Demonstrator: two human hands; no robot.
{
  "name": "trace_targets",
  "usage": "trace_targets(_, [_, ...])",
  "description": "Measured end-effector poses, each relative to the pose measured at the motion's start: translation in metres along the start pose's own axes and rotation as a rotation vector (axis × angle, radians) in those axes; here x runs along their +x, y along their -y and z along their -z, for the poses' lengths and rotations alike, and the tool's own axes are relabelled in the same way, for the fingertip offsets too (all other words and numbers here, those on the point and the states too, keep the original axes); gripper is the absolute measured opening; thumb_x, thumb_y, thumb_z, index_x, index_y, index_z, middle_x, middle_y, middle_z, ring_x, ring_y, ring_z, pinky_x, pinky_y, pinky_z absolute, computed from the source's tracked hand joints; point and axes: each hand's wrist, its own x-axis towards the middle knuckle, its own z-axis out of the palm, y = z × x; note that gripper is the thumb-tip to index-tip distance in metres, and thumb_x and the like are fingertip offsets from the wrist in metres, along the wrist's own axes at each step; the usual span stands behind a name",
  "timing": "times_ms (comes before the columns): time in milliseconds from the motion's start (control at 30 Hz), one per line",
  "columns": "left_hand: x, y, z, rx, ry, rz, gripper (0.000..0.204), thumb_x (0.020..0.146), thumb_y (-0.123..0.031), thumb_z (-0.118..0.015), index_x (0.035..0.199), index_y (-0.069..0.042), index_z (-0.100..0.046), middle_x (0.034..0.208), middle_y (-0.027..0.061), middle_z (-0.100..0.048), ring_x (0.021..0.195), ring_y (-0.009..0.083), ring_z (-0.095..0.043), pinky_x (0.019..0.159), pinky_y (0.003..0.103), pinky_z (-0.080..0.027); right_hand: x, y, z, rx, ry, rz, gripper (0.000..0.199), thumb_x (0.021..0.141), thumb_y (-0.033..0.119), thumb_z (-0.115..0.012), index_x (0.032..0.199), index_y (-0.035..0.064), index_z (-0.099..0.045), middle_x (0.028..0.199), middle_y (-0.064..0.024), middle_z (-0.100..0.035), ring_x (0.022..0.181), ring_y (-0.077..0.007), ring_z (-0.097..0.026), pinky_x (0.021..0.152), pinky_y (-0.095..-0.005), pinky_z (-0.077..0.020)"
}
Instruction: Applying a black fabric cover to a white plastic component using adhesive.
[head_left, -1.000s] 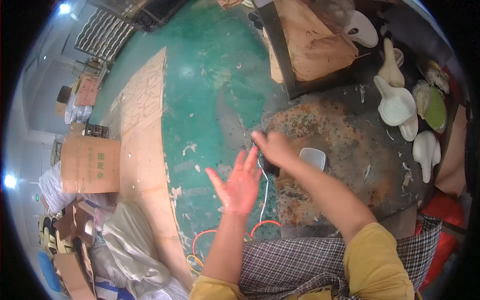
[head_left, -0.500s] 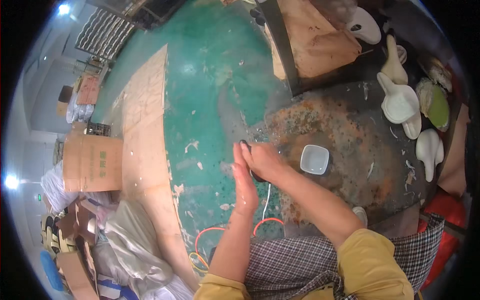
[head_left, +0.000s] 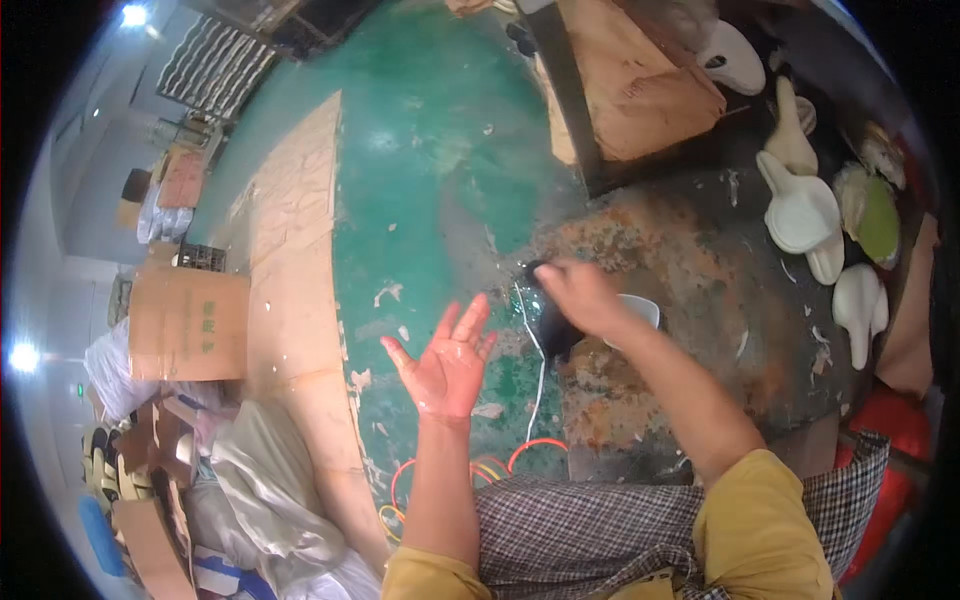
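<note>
My left hand [head_left: 447, 365] is held up over the green floor, palm showing and fingers spread, with nothing in it; the palm looks wet. My right hand [head_left: 585, 298] is closed on a limp black piece [head_left: 552, 330], its exact kind unclear and blurred by motion. The piece hangs by the left edge of the rusty, stained work table [head_left: 690, 350]. Behind my right wrist sits a small white square bowl [head_left: 643, 308], partly hidden by it. A white cord [head_left: 540, 390] runs down past the black piece.
White saddle-shaped pieces [head_left: 803, 212] lie along the table's right side, beside a green one [head_left: 879, 222]. Brown paper [head_left: 640, 90] lies at the back. An orange hose [head_left: 537, 444] loops near my apron. Cardboard [head_left: 292, 260] and a large carton [head_left: 190, 322] are on the left.
My left hand has come away from my right, moving left and down and opening its fingers. My right hand has shifted right, across the bowl, with the black piece now hanging in plain sight.
</note>
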Motion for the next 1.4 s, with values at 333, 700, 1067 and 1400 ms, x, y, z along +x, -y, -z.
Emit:
trace_targets(333, [-0.002,0.025,-0.025,-0.198,-0.036,0.104,0.104,0.075,-0.079,-0.027,0.135,0.006,-0.022,0.135,0.0241,-0.035,0.128,0.0337,-0.028,0.107,0.048,-0.016,-0.01,0.022,-0.012,-0.312,0.112,0.714,0.023,0.081,0.023,-0.057,0.1,0.01,-0.058,0.103,-0.0085,-0.052,0.096,-0.0294,-0.053,0.074,-0.0393,-0.0477])
trace_targets(700, [-0.001,0.051,-0.026,0.284,-0.2,-0.015,0.097,0.075,-0.079,-0.029,0.129,0.001,-0.033,0.135,0.0154,-0.04,0.115,0.0247,-0.042,0.101,0.038,-0.025,0.026,0.01,-0.035,-0.453,0.254,0.053,0.033,0.086,0.032,-0.05,0.08,0.0034,-0.064,0.081,-0.0195,-0.062,0.077,-0.0367,-0.061,0.068,-0.0468,-0.048])
trace_targets(1067, [0.006,0.037,-0.008,0.114,-0.176,0.013,0.104,0.074,-0.081,-0.026,0.139,0.0,-0.021,0.14,0.0155,-0.032,0.132,0.0277,-0.025,0.108,0.04,-0.02,-0.038,0.068,-0.085,-0.576,0.039,0.318,0.028,0.081,0.027,-0.05,0.071,0.0054,-0.064,0.073,-0.0179,-0.064,0.067,-0.0327,-0.064,0.061,-0.0444,-0.0505])
trace_targets(1400, [-0.01,0.037,-0.026,-0.13,-0.036,0.11,0.109,0.071,-0.079,-0.036,0.135,0.008,-0.02,0.143,0.025,-0.021,0.133,0.0381,-0.018,0.108,0.048,-0.017,0.046,0.001,0.028,-0.427,0.095,-0.115,0.04,0.086,0.039,-0.05,0.085,0.0019,-0.066,0.092,-0.0187,-0.063,0.088,-0.0361,-0.059,0.077,-0.0454,-0.0456])
